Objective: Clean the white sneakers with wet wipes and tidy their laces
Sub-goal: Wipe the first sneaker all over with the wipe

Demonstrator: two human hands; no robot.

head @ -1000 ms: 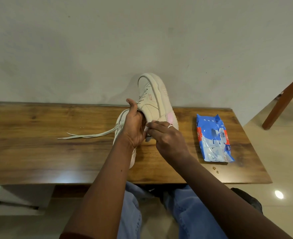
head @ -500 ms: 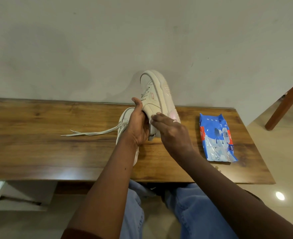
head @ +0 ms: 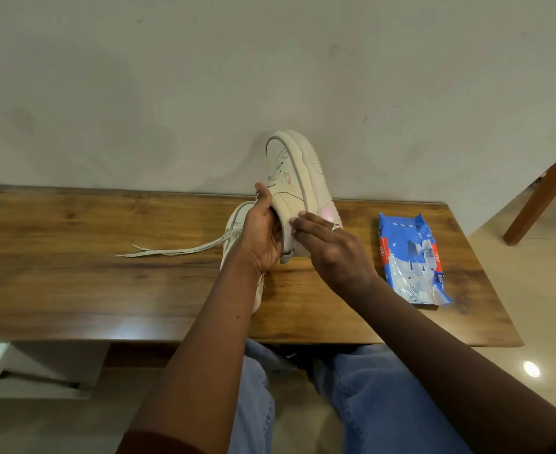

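Note:
My left hand (head: 261, 234) grips one white sneaker (head: 289, 178) at its collar and holds it above the table, toe tilted up toward the wall. My right hand (head: 329, 247) lies with straight fingers pressed against that sneaker's side near the pink heel patch. Whether a wipe lies under those fingers I cannot tell. The second white sneaker (head: 237, 221) rests on the table, mostly hidden behind my left hand and forearm. Its loose laces (head: 171, 250) trail to the left. A blue pack of wet wipes (head: 407, 257) lies to the right.
The wooden table (head: 73, 257) stands against a pale wall. A brown wooden leg (head: 542, 191) slants over the tiled floor at the far right. My knees in blue jeans are under the table's front edge.
My right hand's fingers have slid a little up the held sneaker's side and lie flatter. My left hand keeps its grip, and the sneaker stands slightly more upright.

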